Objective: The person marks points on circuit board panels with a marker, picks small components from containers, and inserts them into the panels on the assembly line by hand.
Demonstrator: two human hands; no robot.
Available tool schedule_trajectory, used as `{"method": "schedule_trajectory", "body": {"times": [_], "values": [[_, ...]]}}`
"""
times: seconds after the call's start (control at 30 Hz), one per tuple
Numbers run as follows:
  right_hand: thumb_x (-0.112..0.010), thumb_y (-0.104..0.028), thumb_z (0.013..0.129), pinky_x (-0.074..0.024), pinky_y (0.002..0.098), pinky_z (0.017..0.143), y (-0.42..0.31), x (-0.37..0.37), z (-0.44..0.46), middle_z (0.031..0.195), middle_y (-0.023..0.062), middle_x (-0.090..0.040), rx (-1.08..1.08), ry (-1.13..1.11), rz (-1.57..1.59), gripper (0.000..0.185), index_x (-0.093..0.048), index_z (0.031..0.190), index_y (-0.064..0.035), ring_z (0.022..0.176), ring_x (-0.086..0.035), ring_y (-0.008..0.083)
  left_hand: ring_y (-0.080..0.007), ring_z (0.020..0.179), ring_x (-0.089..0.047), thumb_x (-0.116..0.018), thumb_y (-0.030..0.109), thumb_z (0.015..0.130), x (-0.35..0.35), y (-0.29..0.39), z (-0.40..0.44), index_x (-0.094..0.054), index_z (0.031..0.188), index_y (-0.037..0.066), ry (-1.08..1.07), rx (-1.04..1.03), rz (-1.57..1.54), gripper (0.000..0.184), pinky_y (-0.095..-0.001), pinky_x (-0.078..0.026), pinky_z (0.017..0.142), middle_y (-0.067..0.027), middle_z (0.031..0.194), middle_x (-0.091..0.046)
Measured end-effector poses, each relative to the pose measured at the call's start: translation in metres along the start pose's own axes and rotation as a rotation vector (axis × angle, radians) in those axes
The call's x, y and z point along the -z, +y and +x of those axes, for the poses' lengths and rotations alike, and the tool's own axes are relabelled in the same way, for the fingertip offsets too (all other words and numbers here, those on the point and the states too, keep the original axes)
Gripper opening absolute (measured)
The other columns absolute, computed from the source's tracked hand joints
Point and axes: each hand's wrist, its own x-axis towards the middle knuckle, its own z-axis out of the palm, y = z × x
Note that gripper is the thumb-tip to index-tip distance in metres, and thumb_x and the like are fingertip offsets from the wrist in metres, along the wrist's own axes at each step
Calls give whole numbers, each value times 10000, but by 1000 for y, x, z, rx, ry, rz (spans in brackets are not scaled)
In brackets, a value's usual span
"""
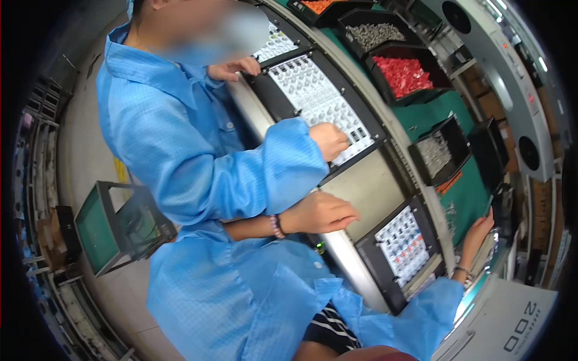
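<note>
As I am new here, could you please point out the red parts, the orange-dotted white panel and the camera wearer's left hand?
Red parts (402, 76): head view, middle of the heap.
Orange-dotted white panel (402, 247): head view, middle of its face.
Left hand (316, 212): head view, back of the hand.

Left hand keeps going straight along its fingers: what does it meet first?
Likely the black rectangular frame around the white panel with orange and blue parts, across the flat beige surface. Height is unclear in this one view, so the left hand might pass above it.
</note>
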Motion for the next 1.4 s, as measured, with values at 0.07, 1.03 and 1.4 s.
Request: {"method": "schedule_trajectory", "body": {"times": [0.07, 1.03, 1.4], "values": [[-450, -124, 1053, -437, 296, 629, -55, 27, 24, 1129, 145, -598, -98, 90, 446, 409, -449, 1456, -54, 762, -527, 169, -171, 552, -625, -693, 93, 863, 2, -2, -1, -739, 985, 135, -2, 43, -22, 137, -310, -488, 501, -1, 699, -649], [-541, -175, 982, -494, 427, 587, -520, -105, 127, 754, 160, -662, 707, -626, 564, 418, -583, 1394, -237, 664, -636, 317, -221, 698, -667, -682, 101, 878, 14, -22, -8, -654, 1141, 80, -8, -35, -273, 265, -335, -546, 622, -52, 827, -668], [-426, -227, 1074, -243, 152, 495, -359, 56, 80, 845, 5, -566, -303, -1415, 1212, 565, -244, 1598, -123, 549, -293, 10, -205, 664, -668, -665, 114, 894, 16, -21, -5, -691, 1072, 97, -14, -13, -173, 181, -327, -536, 587, -34, 789, -673]]}}
